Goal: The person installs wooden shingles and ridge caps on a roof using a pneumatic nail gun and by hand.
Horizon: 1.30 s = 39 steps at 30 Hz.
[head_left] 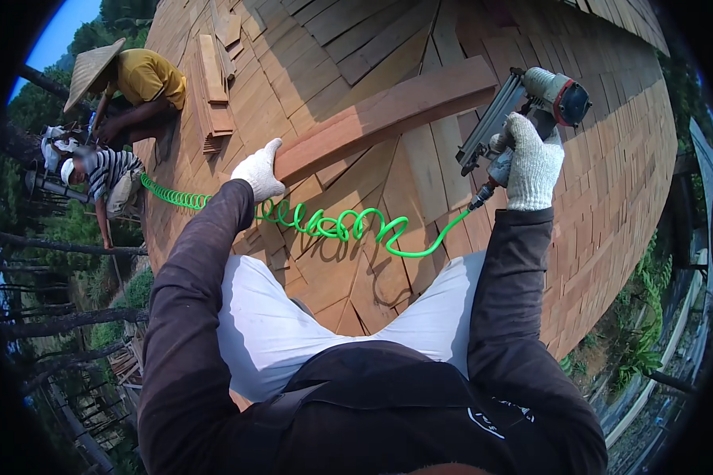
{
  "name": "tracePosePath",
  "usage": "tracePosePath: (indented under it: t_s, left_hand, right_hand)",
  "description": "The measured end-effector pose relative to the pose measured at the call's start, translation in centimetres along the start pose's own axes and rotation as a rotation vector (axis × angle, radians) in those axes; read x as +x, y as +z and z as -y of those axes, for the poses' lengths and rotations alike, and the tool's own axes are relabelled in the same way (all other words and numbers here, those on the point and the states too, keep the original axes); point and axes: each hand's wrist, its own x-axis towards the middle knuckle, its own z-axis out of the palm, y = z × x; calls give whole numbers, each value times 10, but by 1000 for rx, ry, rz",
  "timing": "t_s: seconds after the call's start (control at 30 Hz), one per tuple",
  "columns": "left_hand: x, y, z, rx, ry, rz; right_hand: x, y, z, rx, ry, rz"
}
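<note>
A long reddish-brown wooden board slants across the roof in front of me. Its near left end is gripped by my left hand, in a white knit glove. My right hand, gloved alike, is closed round the handle of a pneumatic nail gun with a red and black cap. The gun's long magazine lies close by the board's far right end; whether they touch I cannot tell. From the gun's lower end a coiled green air hose runs left across the shingles.
Wooden shingles cover the sloping roof. Loose shingles lie piled at the upper left. Nearby crouches a person in a yellow shirt and conical hat; another in a striped shirt is at the left roof edge. Trees stand beyond.
</note>
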Motion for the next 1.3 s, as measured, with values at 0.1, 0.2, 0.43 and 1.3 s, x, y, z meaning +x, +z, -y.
tracePosePath:
  t_s: [0.1, 0.2, 0.43, 1.3]
  left_hand:
    - [7, 2, -18, -42, 55, -75]
    - [14, -8, -85, -127, 146, -121]
    - [29, -6, -107, -311, 228, -207]
    - [25, 16, -83, -188, 23, -241]
  right_hand:
    - [3, -3, -2, -65, 47, 17]
    - [5, -14, -2, -61, 72, -22]
    - [6, 12, -20, -118, 79, 100]
    - [-35, 51, -19, -532, 3, 313]
